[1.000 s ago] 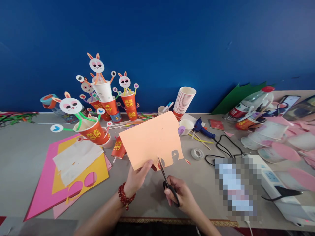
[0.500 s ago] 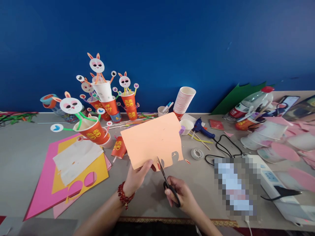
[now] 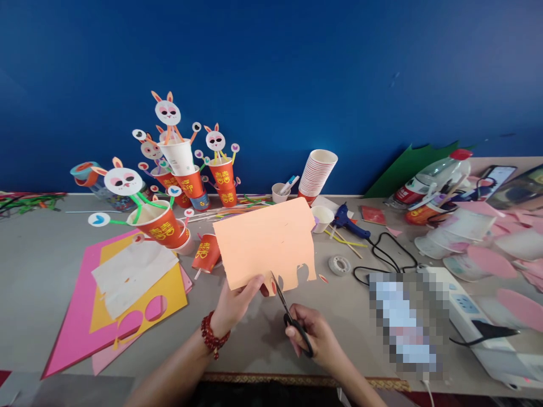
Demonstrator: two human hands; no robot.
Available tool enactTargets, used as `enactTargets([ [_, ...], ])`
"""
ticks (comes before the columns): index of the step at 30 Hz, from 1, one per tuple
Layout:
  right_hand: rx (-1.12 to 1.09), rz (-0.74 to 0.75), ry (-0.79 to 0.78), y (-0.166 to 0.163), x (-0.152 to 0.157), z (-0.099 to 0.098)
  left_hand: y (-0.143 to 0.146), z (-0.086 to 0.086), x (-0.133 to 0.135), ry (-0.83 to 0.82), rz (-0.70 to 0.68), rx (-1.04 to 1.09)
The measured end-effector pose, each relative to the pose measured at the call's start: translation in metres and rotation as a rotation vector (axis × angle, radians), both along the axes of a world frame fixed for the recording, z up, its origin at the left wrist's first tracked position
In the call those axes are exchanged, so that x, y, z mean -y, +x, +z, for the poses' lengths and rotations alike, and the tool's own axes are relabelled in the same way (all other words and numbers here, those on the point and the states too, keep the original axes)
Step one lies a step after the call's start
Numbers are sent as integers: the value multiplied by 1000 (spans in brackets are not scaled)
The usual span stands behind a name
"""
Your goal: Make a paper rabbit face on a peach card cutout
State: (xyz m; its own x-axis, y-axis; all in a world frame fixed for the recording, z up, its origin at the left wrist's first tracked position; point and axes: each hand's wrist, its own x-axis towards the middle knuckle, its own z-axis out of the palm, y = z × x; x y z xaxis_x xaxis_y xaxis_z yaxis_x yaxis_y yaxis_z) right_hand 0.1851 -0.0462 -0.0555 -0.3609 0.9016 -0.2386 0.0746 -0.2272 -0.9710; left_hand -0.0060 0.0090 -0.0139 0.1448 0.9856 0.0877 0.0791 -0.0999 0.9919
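My left hand (image 3: 241,302) pinches the lower edge of a sheet of light orange paper (image 3: 263,243), thumb on top and the other fingers underneath. In my right hand (image 3: 311,330) is a pair of black-handled scissors (image 3: 285,305), its blades at the paper's lower edge beside a small ear shape (image 3: 272,285) with a red-orange middle. Cut-out gaps show along that edge to the right. A loose ear piece (image 3: 323,278) lies on the table just right of the sheet.
Rabbit-faced paper cups (image 3: 155,226) stand at the left behind coloured paper sheets (image 3: 70,333). At the back are stacked cups (image 3: 318,172). To the right lie a tape roll (image 3: 340,265), a blue glue gun (image 3: 350,221) with its cord, and a power strip (image 3: 470,322).
The orange sheet has shifted slightly right and down with my left hand. My right hand and the scissors have moved slightly right; the blades remain at the ear shape.
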Motion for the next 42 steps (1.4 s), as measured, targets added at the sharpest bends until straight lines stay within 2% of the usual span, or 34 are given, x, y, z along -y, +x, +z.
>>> enactTargets([
  [12,22,13,-9,3,-1,0,-2,7,-4,-13,-57,3],
  [24,41,21,-20,7,-2,3,-5,8,-9,-18,-199,30],
  [42,225,42,61,15,-9,-1,-11,0,-12,-98,-174,24],
])
